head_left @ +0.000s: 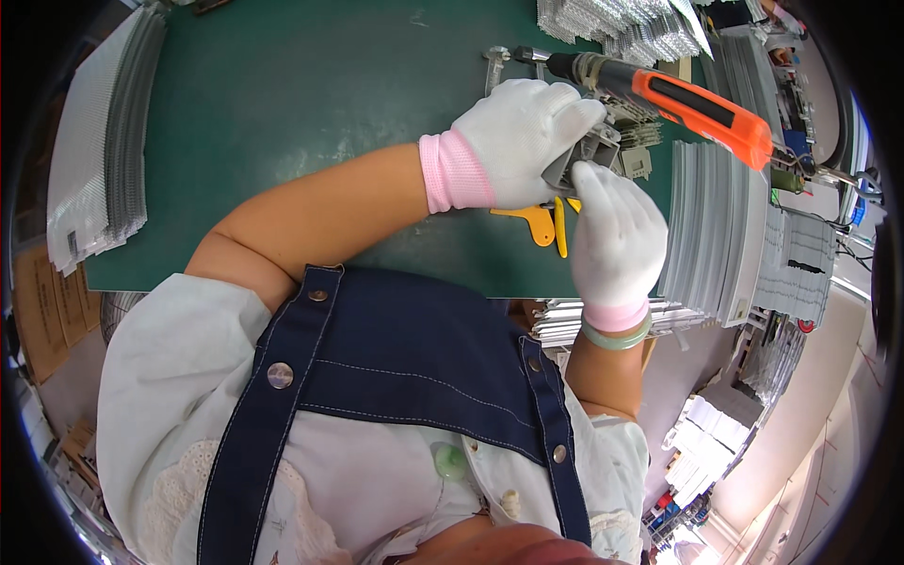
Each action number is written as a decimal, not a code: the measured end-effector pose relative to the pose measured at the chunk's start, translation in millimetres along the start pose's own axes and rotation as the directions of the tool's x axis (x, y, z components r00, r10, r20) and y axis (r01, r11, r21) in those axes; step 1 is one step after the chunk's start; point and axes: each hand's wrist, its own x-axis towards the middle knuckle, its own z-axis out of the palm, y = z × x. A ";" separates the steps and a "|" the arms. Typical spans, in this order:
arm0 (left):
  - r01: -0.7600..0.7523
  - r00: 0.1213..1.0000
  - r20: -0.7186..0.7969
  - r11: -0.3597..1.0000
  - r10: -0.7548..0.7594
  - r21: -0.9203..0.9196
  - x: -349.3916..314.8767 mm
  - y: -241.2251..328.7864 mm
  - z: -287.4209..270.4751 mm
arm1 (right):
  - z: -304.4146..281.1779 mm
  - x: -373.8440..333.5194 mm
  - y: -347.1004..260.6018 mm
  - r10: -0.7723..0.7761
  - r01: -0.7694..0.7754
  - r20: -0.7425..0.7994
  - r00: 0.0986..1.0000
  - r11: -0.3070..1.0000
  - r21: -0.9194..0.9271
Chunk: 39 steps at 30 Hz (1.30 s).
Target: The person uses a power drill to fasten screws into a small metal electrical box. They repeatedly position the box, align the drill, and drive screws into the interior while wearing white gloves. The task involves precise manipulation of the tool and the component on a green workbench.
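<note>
My left hand (524, 141), in a white glove with a pink cuff, is closed around a small grey box-shaped part (561, 171) right of centre, over the bench. From the near right, my right hand (619, 231), gloved the same way, pinches the part's near edge with bent fingertips. The gloves cover much of the part, so its full shape does not show. Just below it lies a tool with yellow handles (538, 226), its head hidden by my hands. An orange and grey power screwdriver (697, 104) slants above them, its tip pointing left.
The green bench top (311, 94) spreads to the left. Thin pale panels (99, 141) stand stacked at its left edge, with another stack (711, 226) at the right. Silvery bubble-wrap sheets (621, 26) are piled at the back. Small grey parts (637, 162) lie beyond my right hand.
</note>
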 end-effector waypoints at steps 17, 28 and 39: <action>-0.016 0.947 0.321 1.000 0.010 0.015 42.9 -20.2 -68.3 | 43.5 -59.6 -12.2 0.707 -0.752 0.261 0.657 0.592 0.289; -0.073 0.997 -0.008 0.997 0.073 -0.005 7.7 21.9 -22.9 | 118.0 -67.2 -25.5 0.689 -0.657 0.402 0.603 0.714 -0.240; -0.120 0.992 -0.029 0.993 0.120 0.015 5.4 26.9 -31.5 | 12.5 -46.8 -18.6 0.848 -0.360 0.081 0.523 0.134 0.923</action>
